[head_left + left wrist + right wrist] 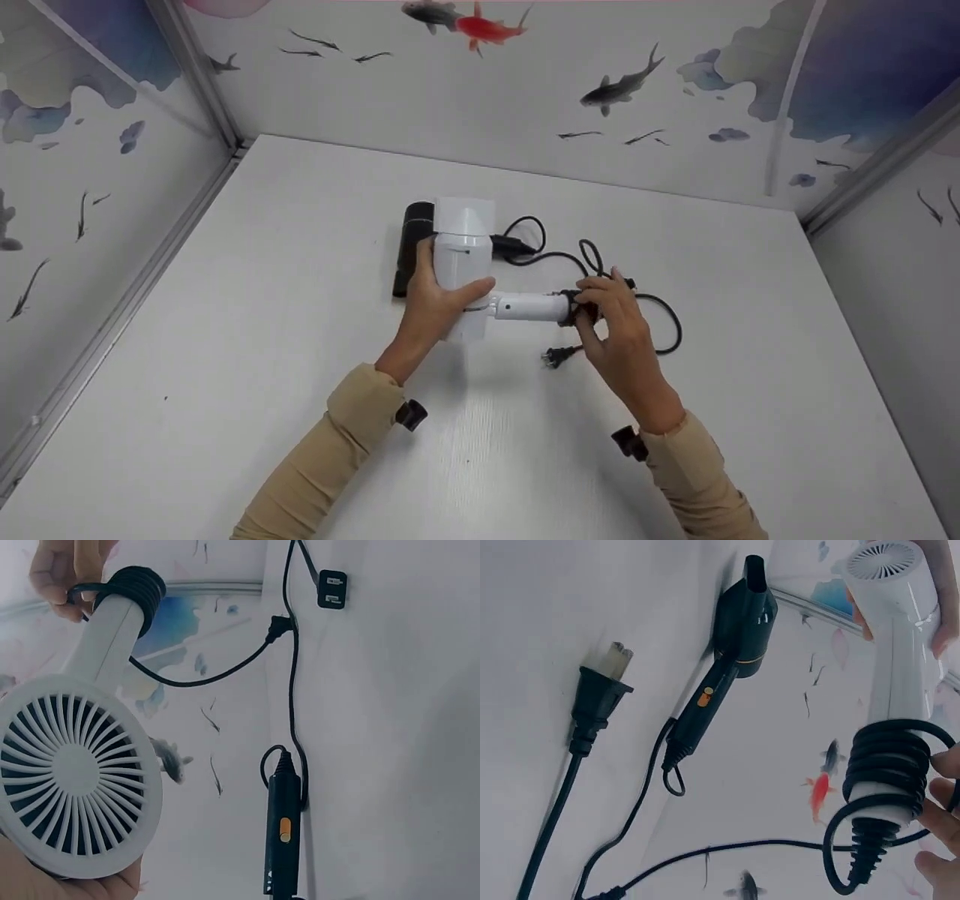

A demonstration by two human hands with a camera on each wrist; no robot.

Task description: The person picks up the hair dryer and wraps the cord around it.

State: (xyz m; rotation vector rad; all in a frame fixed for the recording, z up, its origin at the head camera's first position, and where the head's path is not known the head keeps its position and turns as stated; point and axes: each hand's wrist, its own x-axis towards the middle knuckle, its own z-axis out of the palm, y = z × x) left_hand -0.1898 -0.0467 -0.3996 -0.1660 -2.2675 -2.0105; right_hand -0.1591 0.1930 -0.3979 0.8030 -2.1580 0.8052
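My left hand grips the barrel of a white hair dryer, held above the table with its handle pointing right. In the left wrist view the dryer's round slatted grille faces the camera. A black cord is coiled several turns round the handle's end. At that coil my right hand pinches the cord with fingers and thumb; part of the cord is hidden behind those fingers. Behind the white dryer, a black hair dryer with an orange switch lies on the table, partly covered in the head view.
A black two-pin plug lies on the white table between my hands. Loose black cord loops to the right, beneath and beyond my right hand. Panels printed with fish wall the table at the back and sides.
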